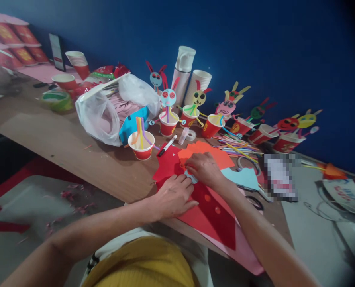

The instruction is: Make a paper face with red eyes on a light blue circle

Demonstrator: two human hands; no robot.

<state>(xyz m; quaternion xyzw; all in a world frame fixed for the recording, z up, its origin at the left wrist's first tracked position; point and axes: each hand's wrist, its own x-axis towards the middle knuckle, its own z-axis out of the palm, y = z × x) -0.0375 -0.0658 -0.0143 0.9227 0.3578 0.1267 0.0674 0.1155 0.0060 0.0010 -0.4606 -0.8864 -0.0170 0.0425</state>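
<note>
My left hand [177,196] lies open on the red paper [207,207], thumb spread and fingertips at the edge of a small light blue paper piece [191,176]. From the other side, my right hand [204,167] bends its fingers down onto the same piece, partly covering it. Small orange-red paper dots [207,197] rest on the red sheet near my right wrist. Orange paper [220,153] lies just beyond my right hand. A marker [167,145] is at the red paper's far edge, beside a paper cup with pipe cleaners [141,151].
Decorated cup figures [169,123] stand in a row along the wall. Loose pipe cleaners [240,147], clear tape [191,135], a light blue sheet [243,178] and scissors [254,202] lie to the right. A white plastic bag [98,119] is at left.
</note>
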